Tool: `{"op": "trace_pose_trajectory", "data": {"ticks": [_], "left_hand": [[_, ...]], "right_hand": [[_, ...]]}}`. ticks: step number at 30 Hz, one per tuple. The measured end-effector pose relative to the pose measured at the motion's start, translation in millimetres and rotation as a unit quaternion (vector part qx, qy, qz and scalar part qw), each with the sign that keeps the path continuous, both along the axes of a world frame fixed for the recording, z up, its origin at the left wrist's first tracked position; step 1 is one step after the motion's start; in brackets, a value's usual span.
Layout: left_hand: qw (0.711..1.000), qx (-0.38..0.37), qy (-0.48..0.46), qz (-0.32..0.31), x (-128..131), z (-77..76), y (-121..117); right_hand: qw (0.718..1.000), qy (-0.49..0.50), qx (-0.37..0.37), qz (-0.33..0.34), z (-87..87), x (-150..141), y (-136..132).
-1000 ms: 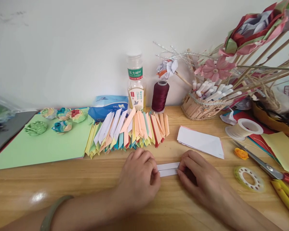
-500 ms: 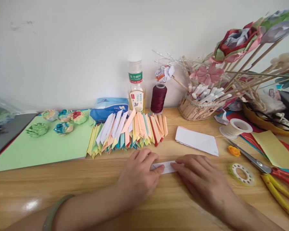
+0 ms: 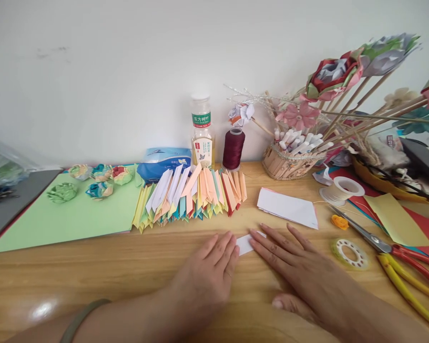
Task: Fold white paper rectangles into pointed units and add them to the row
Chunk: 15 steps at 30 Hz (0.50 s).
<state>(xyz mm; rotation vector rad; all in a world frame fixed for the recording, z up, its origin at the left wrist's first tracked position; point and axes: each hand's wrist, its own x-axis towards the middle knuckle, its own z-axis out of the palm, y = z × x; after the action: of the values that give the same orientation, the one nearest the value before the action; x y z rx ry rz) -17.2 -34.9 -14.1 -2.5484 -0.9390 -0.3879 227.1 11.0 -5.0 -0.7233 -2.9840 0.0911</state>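
My left hand (image 3: 207, 276) and my right hand (image 3: 293, 267) lie flat on the wooden desk (image 3: 110, 276), fingers stretched out, pressing down on a small folded white paper strip (image 3: 246, 243). Only a short piece of the strip shows between the two sets of fingertips; the rest is hidden under my hands. A green bangle (image 3: 80, 320) sits on my left wrist. Just beyond my hands stands a row of folded coloured paper pieces (image 3: 191, 195), and a white folded sheet (image 3: 288, 207) lies to the right of it.
Green card (image 3: 64, 219) with several paper flowers (image 3: 100, 183) at left. Tissue pack (image 3: 162, 159), bottle (image 3: 202, 136) and maroon thread spool (image 3: 233, 148) by the wall. Basket (image 3: 289, 164) with paper flowers on sticks, string spool (image 3: 341, 189), tape ring (image 3: 350, 251) and scissors (image 3: 386, 245) at right.
Both hands went from pinching the strip's ends with curled fingers to lying flat over it. The hands closed in, so less of the strip shows. The camera tilted slightly.
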Motion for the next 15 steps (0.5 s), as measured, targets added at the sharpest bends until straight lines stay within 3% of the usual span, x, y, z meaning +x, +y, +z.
{"op": "trace_pose_trajectory", "data": {"ticks": [9,15], "left_hand": [[0.999,0.019,0.005,0.028,3,-6.2,-5],[0.999,0.007,-0.015,0.031,2,-4.4,-5]], "right_hand": [[0.999,-0.016,-0.027,-0.004,6.3,20,11],[0.995,0.077,0.026,-0.058,20.7,1,12]]}}
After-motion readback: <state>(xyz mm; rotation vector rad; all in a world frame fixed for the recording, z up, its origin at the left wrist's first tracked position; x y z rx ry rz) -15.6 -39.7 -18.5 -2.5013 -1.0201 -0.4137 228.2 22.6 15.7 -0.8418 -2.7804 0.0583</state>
